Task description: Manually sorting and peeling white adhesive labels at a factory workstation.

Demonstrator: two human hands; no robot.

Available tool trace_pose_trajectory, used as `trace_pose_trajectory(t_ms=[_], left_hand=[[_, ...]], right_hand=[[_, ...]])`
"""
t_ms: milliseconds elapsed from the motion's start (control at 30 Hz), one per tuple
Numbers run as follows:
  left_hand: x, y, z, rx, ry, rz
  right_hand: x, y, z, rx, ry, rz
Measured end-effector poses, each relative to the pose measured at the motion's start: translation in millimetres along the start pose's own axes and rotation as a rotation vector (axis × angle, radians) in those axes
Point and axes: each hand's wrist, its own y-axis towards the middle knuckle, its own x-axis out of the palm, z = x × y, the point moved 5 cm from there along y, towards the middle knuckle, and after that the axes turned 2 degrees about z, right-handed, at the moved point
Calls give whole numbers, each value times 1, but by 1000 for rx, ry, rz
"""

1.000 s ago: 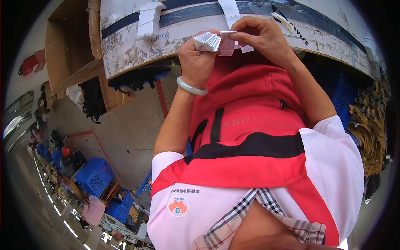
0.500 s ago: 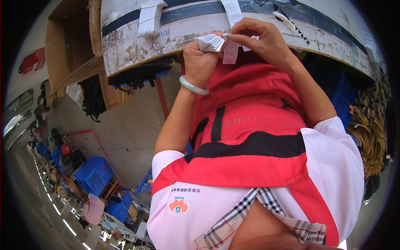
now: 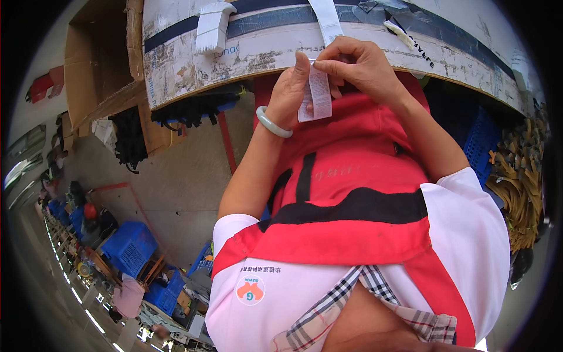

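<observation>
White labels (image 3: pixel 321 98) now lower, face-on

White labels (image 3: pixel 320 100) (finely printed) hang overlapping, their lower ends loose.

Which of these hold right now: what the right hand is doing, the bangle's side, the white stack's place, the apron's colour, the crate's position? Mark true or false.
1. The right hand pinches a white label. True.
2. The pale bangle is on the right wrist. False: it circles the left wrist.
3. The white stack on the table sits left of the label. True.
4. The apron is green. False: the apron is red with black trim.
5. A blue crate shows right of the apron. True.
</observation>
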Motion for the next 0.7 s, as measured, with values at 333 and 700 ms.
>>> trace_pose_trajectory(t_ms=[333, 700], left_hand=[[-6, 2, -2, 108, 115, 73], [5, -9, 47, 844, 754, 353]], right_hand=[[-53, 34, 3, -400, -737, 332], [-28, 11, -15, -314, -468, 160]])
